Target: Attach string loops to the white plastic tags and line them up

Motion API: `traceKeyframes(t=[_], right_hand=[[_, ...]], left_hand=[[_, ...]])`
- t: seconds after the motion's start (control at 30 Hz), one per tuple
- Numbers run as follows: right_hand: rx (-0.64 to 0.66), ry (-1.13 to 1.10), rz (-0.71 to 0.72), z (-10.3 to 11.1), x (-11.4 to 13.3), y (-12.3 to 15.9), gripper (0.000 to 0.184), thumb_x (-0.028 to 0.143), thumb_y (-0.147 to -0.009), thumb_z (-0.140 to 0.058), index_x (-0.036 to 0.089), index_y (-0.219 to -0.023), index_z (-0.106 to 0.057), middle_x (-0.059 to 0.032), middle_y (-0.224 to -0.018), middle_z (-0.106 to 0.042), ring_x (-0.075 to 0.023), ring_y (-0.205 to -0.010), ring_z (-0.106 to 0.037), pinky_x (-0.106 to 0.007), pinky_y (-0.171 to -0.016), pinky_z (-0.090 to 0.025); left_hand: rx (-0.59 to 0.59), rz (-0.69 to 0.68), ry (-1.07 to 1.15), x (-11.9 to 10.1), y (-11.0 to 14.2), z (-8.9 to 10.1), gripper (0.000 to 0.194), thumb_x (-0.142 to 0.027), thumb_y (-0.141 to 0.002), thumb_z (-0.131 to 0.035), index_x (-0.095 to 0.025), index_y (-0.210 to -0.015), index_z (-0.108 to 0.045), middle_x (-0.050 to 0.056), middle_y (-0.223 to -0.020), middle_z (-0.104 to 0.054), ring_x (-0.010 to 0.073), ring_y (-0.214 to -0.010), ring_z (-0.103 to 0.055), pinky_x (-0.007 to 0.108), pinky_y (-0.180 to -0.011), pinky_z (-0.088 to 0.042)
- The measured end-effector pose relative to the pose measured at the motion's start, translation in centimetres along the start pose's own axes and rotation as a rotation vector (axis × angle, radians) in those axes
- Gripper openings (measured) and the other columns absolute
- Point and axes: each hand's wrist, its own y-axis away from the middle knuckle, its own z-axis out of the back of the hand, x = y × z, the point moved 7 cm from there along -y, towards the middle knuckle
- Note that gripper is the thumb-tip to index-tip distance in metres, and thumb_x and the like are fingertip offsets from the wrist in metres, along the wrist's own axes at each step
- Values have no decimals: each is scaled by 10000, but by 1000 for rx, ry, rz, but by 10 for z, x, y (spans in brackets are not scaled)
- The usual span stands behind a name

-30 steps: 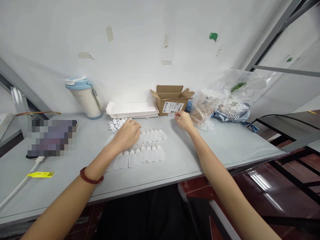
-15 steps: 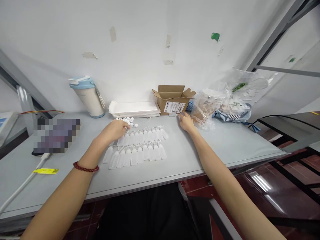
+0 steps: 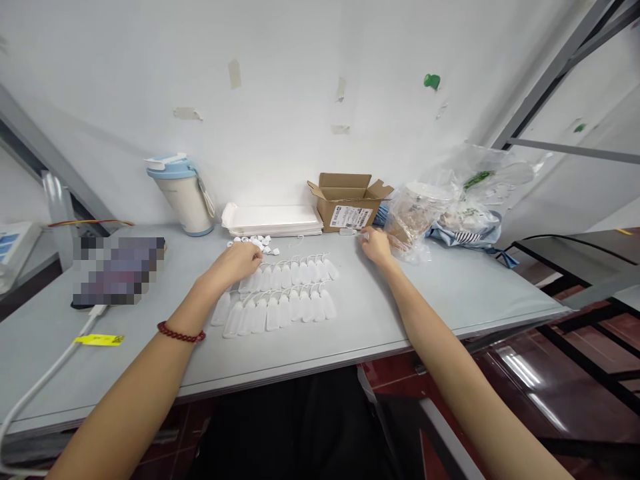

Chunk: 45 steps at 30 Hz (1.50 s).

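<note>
Two rows of small translucent white bottles (image 3: 285, 297) with wire loops lie on the grey table (image 3: 450, 287). My left hand (image 3: 235, 261), a red bead bracelet on its wrist, rests with fingers curled at the left end of the far row, beside a heap of small white caps (image 3: 255, 243). My right hand (image 3: 376, 244) reaches toward the open cardboard box (image 3: 347, 203) and pinches a small white piece (image 3: 350, 232) lying in front of it.
A blue-lidded jug (image 3: 183, 195) and a stack of white trays (image 3: 273, 219) stand against the wall. Clear plastic bags (image 3: 450, 200) with goods lie at the right. A pixelated dark object (image 3: 117, 270), a white cable and yellow tag (image 3: 97, 340) lie at the left.
My left hand pulled back from the middle of the bottle rows to their left end near the caps. My right hand stayed by the box.
</note>
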Motion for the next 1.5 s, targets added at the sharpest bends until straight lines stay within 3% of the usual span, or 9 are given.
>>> traceKeyframes(t=[0.1, 0.27, 0.43, 0.57, 0.67, 0.83, 1.03, 1.3, 1.5], right_hand=[[-45, -238, 30, 15, 12, 5, 351, 229, -806, -425, 148, -1108, -584, -131, -1060, -625, -247, -983, -554, -345, -874, -404], [1, -698, 125, 30, 48, 25, 262, 399, -787, -483, 213, -969, -511, -64, -936, -650, -190, -885, -568, -299, -764, -427], [268, -1050, 159, 24, 91, 56, 469, 458, -661, -661, 240, -1007, -432, -39, -892, -669, -171, -789, -579, -259, -586, -402], [593, -1160, 262, 21, 126, 89, 498, 409, -651, -722, 231, -1048, -479, -34, -885, -690, -143, -706, -581, -244, -551, -389], [700, -1192, 292, 22, 139, 105, 496, 373, -659, -737, 230, -1081, -520, -15, -853, -687, -119, -653, -553, -232, -529, -375], [585, -1320, 300, 24, 136, 97, 484, 382, -654, -743, 245, -1085, -569, 22, -788, -621, -110, -642, -540, -254, -568, -441], [377, -1447, 79, 16, 112, 76, 333, 390, -587, -791, 198, -737, -564, 18, -749, -594, -133, -763, -604, -297, -718, -481], [420, -1488, 53, 14, 116, 82, 384, 391, -557, -829, 182, -644, -519, 16, -685, -609, -188, -811, -674, -300, -748, -485], [550, -1432, 115, 12, 124, 88, 405, 397, -587, -818, 182, -631, -478, 27, -666, -603, -224, -854, -697, -303, -755, -482]], left_hand=[[-57, 17, 58, -2, 1, 6, 235, -227, -696, -441, -228, -619, -663, 43, -652, -681, 230, -683, -622, 302, -619, -414], [-296, 13, 220, -13, 5, 26, 255, -286, -776, -464, -202, -799, -704, 67, -877, -717, 221, -786, -615, 328, -740, -454], [-421, -61, 422, -37, 12, 34, 238, -341, -806, -521, -189, -841, -700, 66, -900, -693, 194, -802, -602, 329, -736, -481], [-371, -98, 608, -54, 16, 31, 211, -352, -798, -575, -189, -833, -704, 52, -920, -709, 189, -837, -616, 286, -681, -486], [-281, -129, 727, -65, 18, 27, 222, -365, -802, -584, -186, -829, -713, 48, -915, -721, 194, -853, -633, 288, -708, -499], [-341, -56, 788, -64, 21, 30, 246, -388, -780, -618, -176, -853, -720, 53, -904, -730, 198, -828, -651, 309, -731, -514], [-361, 0, 825, -61, 21, 27, 241, -378, -742, -664, -157, -824, -713, 63, -893, -731, 197, -812, -655, 305, -726, -526], [-389, -28, 877, -66, 23, 22, 240, -367, -754, -652, -152, -850, -698, 66, -894, -718, 195, -839, -653, 323, -757, -536], [-421, -53, 866, -67, 24, 24, 208, -344, -763, -647, -161, -848, -697, 56, -869, -723, 187, -824, -659, 305, -729, -540]])
